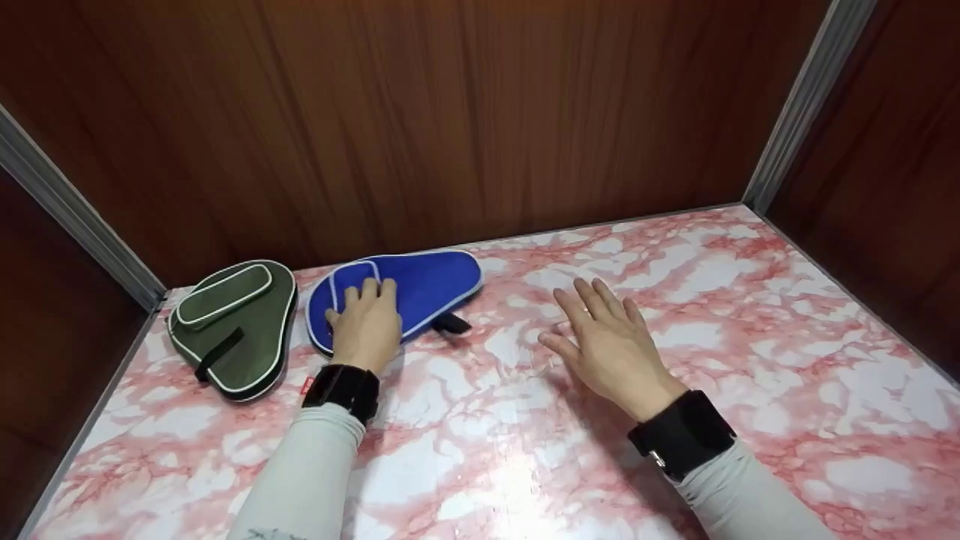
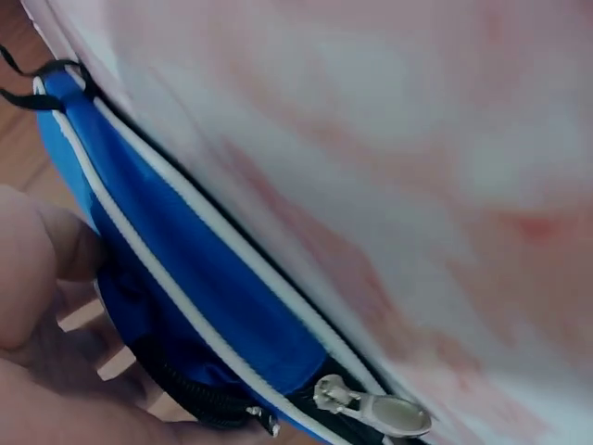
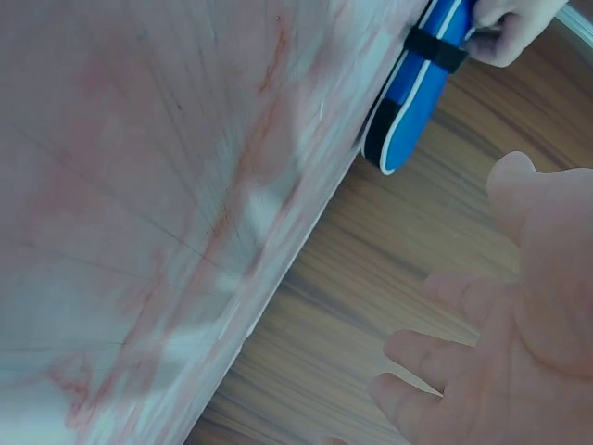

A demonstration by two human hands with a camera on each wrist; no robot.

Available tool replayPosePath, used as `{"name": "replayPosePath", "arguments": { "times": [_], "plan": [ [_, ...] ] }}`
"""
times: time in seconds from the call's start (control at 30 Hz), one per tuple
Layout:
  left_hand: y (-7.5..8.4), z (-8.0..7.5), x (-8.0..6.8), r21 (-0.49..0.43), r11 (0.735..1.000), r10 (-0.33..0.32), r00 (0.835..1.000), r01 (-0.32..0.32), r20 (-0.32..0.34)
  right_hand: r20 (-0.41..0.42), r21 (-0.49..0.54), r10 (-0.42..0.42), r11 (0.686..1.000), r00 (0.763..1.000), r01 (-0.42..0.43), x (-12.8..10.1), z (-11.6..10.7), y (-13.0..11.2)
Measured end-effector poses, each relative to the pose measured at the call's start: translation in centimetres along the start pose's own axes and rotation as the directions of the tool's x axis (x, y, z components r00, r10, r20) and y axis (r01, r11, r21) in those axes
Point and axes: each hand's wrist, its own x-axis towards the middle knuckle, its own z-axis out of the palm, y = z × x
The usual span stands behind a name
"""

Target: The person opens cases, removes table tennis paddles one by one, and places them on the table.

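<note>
Room: a booth of dark brown wood-grain panels [image 1: 465, 112] closes in the back and both sides, with grey metal corner strips [image 1: 806, 97] running up where the panels meet.
Surface: a glossy tabletop [image 1: 750, 315] printed as pink-and-white marble, catching a bright glare near the front edge between the two sleeves; a thin metal trim lines its far and side edges.
Blue case: a blue paddle-shaped zip case [image 1: 420, 289] with white piping lies flat near the back wall, left of centre, its narrow end pointing right and a short black strap [image 1: 452, 324] sticking out at its near edge. The left wrist view shows its piped edge [image 2: 195, 306] and a silver zipper pull [image 2: 375, 408] close up.
Green case: an olive-green case [image 1: 236, 326] of the same shape, also white-piped and with a black strap, lies just beside the blue one on its left, in the back left corner; the two look close but I cannot tell whether they touch.
Left hand: the left hand [image 1: 366, 324] lies palm down on the wide end of the blue case, fingers spread over the small front pocket and only gently bent, resting rather than grasping.
Right hand: the right hand [image 1: 611, 341] holds nothing, fingers straight and a little splayed, low over bare marble right of the blue case; whether it touches the tabletop is unclear.
Wrists: a black band on each wrist, pale long sleeves behind.
</note>
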Motion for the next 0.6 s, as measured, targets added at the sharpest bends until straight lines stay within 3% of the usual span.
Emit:
{"name": "replayPosePath", "arguments": {
  "times": [0.13,0.33,0.6],
  "plan": [
    [-0.4,2.4,0.7,0.031,0.999,0.041,0.999,-0.042,0.032,0.076,0.042,-0.013,0.999,0.997,0.009,0.9,1.3,1.9],
    [0.9,2.5,-0.5,0.001,0.981,0.192,0.978,-0.193,0.084,0.1,0.208,-0.035,0.978,0.994,0.013,1.1,1.4,1.5],
    [2.1,2.2,-1.9,-0.068,0.937,0.347,0.935,-0.343,0.067,0.191,0.32,-0.019,0.946,0.981,-0.044,1.3,1.5,1.0]
  ]
}}
